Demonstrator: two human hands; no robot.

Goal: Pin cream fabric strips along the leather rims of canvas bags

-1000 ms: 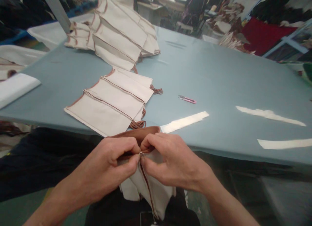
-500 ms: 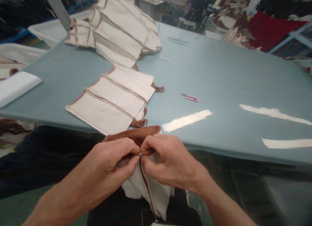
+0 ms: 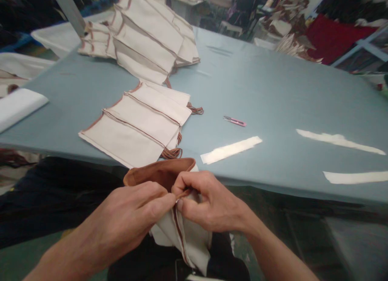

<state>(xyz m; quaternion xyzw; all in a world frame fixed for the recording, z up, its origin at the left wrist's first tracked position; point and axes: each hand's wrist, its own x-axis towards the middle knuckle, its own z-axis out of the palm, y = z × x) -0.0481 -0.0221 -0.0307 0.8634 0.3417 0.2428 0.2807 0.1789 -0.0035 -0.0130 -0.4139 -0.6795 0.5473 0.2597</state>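
Over my lap hangs a cream fabric bag (image 3: pixel 194 242) with a brown lining and a brown-bound seam running down it. My left hand (image 3: pixel 142 212) is closed on its top edge, thumb pressed beside the seam. Right beside it, my right hand (image 3: pixel 206 200) pinches the same edge between thumb and bent forefinger. The fingertips of both hands meet at the top of the seam and hide that spot. Just beyond my hands, the brown inside of the bag's mouth gapes open.
Flat cream bag pieces (image 3: pixel 136 115) with brown cords lie on the blue-grey table (image 3: pixel 273 95), with a larger stack (image 3: pixel 151 34) behind. Pink-handled thread snips (image 3: pixel 235 121) and a cream fabric strip (image 3: pixel 232 149) lie to the right. White bins (image 3: pixel 56 38) stand at far left.
My left thumb has moved up and forward, lying straighter along the edge beside the seam. The bag's mouth has opened wider on the left. The right hand keeps its pinch.
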